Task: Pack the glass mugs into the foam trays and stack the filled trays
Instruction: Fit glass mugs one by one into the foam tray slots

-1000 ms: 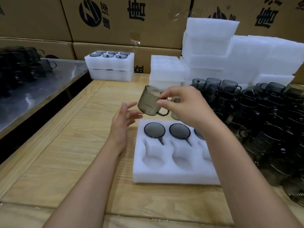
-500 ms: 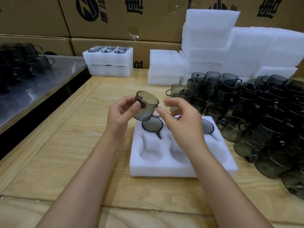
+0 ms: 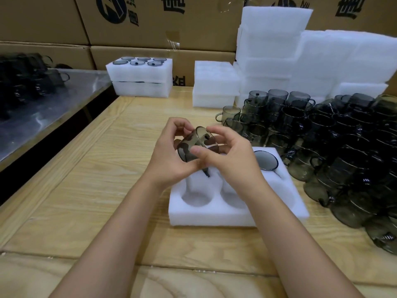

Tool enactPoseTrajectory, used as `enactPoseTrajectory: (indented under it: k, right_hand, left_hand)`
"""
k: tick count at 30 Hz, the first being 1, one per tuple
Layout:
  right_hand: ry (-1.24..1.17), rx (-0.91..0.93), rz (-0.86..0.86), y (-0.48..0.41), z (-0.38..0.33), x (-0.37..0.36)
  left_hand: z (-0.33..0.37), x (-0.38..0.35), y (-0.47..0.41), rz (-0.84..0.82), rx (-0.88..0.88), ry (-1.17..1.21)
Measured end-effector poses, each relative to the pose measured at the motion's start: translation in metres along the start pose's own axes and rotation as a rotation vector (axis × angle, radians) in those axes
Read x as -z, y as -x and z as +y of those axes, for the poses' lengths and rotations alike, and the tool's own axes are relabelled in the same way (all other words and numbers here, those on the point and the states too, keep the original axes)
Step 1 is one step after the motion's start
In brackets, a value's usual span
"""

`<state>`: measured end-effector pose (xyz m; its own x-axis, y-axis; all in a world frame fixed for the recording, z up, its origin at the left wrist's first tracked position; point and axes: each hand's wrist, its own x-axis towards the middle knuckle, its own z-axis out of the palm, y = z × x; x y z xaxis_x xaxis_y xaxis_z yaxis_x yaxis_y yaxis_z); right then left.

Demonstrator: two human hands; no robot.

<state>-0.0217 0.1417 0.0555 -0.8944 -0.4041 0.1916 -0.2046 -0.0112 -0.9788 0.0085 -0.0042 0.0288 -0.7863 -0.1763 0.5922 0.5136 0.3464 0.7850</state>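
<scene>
Brown cardboard cartons (image 3: 150,22) wall the back, printed in black with a round emblem and large block characters that the frame edge cuts off, so none reads whole. Below them stretches the pale wooden worktop (image 3: 96,179). Tall stacks of white foam slabs (image 3: 322,61) stand at its far right, with a crowded mass of smoky grey glass mugs (image 3: 343,151) before them. At far left sit two stacked white foam trays (image 3: 139,80), the upper one filled.

Nearest lies a white foam tray with round pockets (image 3: 214,216); its front pockets are bare, and a seated dark mug (image 3: 265,160) shows at back right. Above its back-left part, a tilted smoky glass mug (image 3: 193,145) is held by both hands: the left hand (image 3: 167,160) cups its wall with curled fingers, and the right hand (image 3: 232,160) curls over the rim, thumb pressed on the side.
</scene>
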Motion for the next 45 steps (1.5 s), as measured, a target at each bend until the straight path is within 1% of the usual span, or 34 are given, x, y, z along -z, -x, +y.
enactPoseTrajectory:
  k: [2,4,6,8,9,11,12,14,16,20,25,28,30,32,33,34,35,36,37,38,39,40,41,43,44,45]
  right_hand:
    - [0.028,0.008,0.016,0.000,0.001,0.000]
    - [-0.006,-0.001,0.020,-0.001,0.000,0.004]
    - [-0.013,0.014,-0.020,-0.003,-0.004,0.011]
    - [-0.016,0.041,-0.155,-0.004,-0.010,0.021]
    - [-0.026,0.047,-0.253,-0.003,-0.013,0.025]
    - [-0.009,0.034,-0.425,0.001,-0.016,0.030]
    - [0.034,0.025,-0.483,0.002,-0.017,0.031]
    - [0.138,0.011,-0.567,0.005,-0.018,0.030]
    - [0.231,0.006,-0.605,0.008,-0.018,0.028]
    - [0.417,0.054,-0.607,0.009,-0.019,0.024]
    - [0.599,0.078,-0.622,0.013,-0.021,0.020]
    - [0.742,0.149,-0.596,0.017,-0.020,0.013]
    - [0.756,0.152,-0.610,0.017,-0.021,0.014]
    - [0.710,0.113,-0.641,0.017,-0.024,0.016]
    - [0.663,0.105,-0.625,0.016,-0.026,0.016]
    - [0.607,0.124,-0.566,0.016,-0.026,0.014]
    - [0.582,0.167,-0.472,0.015,-0.024,0.012]
    - [0.606,0.214,-0.367,0.013,-0.021,0.007]
    - [0.671,0.248,-0.285,0.012,-0.018,0.002]
    - [0.748,0.263,-0.246,0.012,-0.015,-0.004]
    - [0.812,0.250,-0.253,0.012,-0.012,-0.008]
    - [0.865,0.219,-0.298,0.012,-0.008,-0.010]
    - [0.952,0.190,-0.363,0.013,-0.002,-0.011]
    - [1.239,0.198,-0.476,0.014,0.008,-0.008]
    - [1.354,0.207,-0.495,0.014,0.012,-0.007]
    - [1.414,0.191,-0.489,0.014,0.013,-0.008]
  left_hand:
    - [0.001,0.000,0.002,-0.048,-0.031,-0.007]
    - [0.000,0.000,0.002,-0.059,-0.014,0.063]
    - [-0.005,0.004,0.002,0.045,0.046,0.146]
    - [-0.014,0.008,0.001,0.153,0.156,0.186]
    - [-0.017,0.010,0.002,0.164,0.232,0.217]
    - [-0.023,0.009,0.004,0.120,0.362,0.276]
    - [-0.025,0.008,0.004,0.086,0.391,0.280]
    - [-0.026,0.007,0.005,0.003,0.396,0.234]
    - [-0.024,0.006,0.004,-0.051,0.406,0.213]
    - [-0.026,0.006,0.004,-0.026,0.452,0.257]
    - [-0.025,0.005,0.004,-0.024,0.449,0.207]
    - [-0.025,0.005,0.005,-0.020,0.440,0.171]
    - [-0.023,0.005,0.005,-0.025,0.439,0.154]
    - [-0.019,0.004,0.005,-0.011,0.451,0.157]
    - [-0.016,0.004,0.004,0.029,0.461,0.156]
    - [-0.012,0.005,0.002,0.092,0.467,0.135]
    - [-0.005,0.006,-0.001,0.162,0.459,0.094]
    - [0.002,0.008,-0.003,0.213,0.429,0.062]
    - [0.011,0.009,-0.004,0.224,0.376,0.048]
    - [0.020,0.008,-0.003,0.188,0.318,0.034]
    - [0.029,0.005,0.000,0.115,0.268,0.017]
    - [0.035,0.000,0.005,0.024,0.229,-0.035]
    - [0.036,-0.006,0.011,-0.077,0.196,-0.151]
    - [0.036,-0.016,0.020,-0.277,0.180,-0.488]
    - [0.034,-0.017,0.022,-0.360,0.204,-0.630]
    - [0.032,-0.017,0.022,-0.423,0.242,-0.713]
